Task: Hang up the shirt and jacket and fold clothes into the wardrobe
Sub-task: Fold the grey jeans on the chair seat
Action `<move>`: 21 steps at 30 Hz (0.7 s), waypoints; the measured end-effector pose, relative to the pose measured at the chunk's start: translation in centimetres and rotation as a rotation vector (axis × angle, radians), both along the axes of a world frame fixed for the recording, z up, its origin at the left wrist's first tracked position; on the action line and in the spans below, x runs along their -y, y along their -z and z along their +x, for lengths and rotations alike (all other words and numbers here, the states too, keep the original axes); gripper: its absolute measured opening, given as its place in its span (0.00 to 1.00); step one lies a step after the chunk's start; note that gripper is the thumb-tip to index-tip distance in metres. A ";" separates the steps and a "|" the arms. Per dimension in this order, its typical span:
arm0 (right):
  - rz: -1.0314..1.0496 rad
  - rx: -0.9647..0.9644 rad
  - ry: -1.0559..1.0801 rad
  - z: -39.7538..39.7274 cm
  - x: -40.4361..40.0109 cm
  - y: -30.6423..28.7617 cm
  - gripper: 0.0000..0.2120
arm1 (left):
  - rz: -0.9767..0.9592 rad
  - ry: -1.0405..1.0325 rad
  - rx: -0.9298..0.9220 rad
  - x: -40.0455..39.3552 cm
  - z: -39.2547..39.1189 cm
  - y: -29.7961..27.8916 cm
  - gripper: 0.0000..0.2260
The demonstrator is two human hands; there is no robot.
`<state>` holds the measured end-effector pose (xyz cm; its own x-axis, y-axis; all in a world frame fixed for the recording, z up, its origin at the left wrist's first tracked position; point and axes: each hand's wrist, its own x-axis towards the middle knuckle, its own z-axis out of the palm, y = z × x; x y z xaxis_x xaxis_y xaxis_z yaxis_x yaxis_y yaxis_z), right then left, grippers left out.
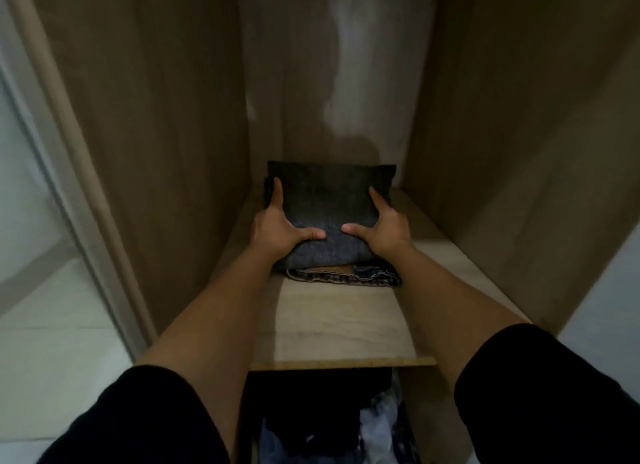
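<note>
A folded dark grey garment (327, 200) lies on the wooden wardrobe shelf (332, 328), on top of a folded pair of jeans (346, 276) whose seamed edge sticks out in front. My left hand (280, 221) holds the garment's left side, thumb lying on top and fingers reaching along its edge. On the garment's right side my right hand (381, 223) grips the same way, with its thumb pointing inward. Both thumbs nearly meet at the front of the bundle.
Brown wooden side walls (166, 134) close in the shelf on the left and right, with a pale back panel (329, 65) behind. Below the shelf's front edge a lower compartment holds several crumpled clothes (363, 429). A light frame and white floor lie at the left.
</note>
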<state>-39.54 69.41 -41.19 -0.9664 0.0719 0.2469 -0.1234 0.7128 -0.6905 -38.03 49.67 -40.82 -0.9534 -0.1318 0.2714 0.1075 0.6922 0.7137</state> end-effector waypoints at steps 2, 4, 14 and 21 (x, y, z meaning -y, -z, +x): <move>-0.017 0.067 -0.028 -3.0 -0.1 0.7 0.45 | 0.034 0.041 0.100 0.1 -3.1 0.2 0.58; -0.067 0.124 -0.055 -5.9 -0.3 0.9 0.45 | 0.094 0.075 0.168 0.0 -6.0 0.2 0.58; -0.001 0.177 -0.029 -13.4 -1.2 1.7 0.45 | 0.063 0.041 0.148 -0.8 -13.5 1.5 0.56; 0.244 0.166 0.143 -11.4 -0.1 1.0 0.35 | -0.287 -0.163 0.072 -2.7 -11.6 1.7 0.39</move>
